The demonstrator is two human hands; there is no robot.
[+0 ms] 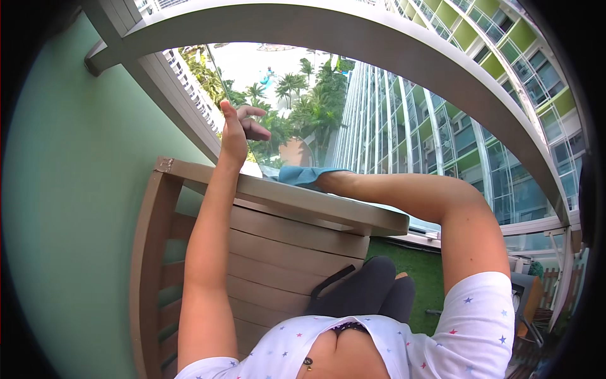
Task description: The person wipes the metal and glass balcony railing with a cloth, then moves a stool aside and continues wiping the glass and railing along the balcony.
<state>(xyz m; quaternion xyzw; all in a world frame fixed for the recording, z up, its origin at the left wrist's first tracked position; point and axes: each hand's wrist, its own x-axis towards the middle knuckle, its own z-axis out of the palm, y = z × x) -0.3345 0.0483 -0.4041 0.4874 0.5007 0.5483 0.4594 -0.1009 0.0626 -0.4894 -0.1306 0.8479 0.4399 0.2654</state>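
My left hand [239, 129] is raised beyond the wooden armrest [303, 193], beside the edge of a clear glass panel [326, 142]. Its thumb points up and its fingers are apart and partly bent, with nothing visible in them. Whether it touches the glass, I cannot tell. My right arm reaches across the far side of the armrest, and a blue cloth [300, 175] covers most of my right hand [329, 181]. The cloth is bunched low, near the glass. Its fingers are hidden under the cloth.
A slatted wooden bench [270, 256] is beneath me, against a green wall [94, 189]. The curved balcony railing [331, 23] arches above the glass. Artificial grass [402, 260] lies to the right, with a grey and orange object [528, 298] beyond. Palms and buildings show far below.
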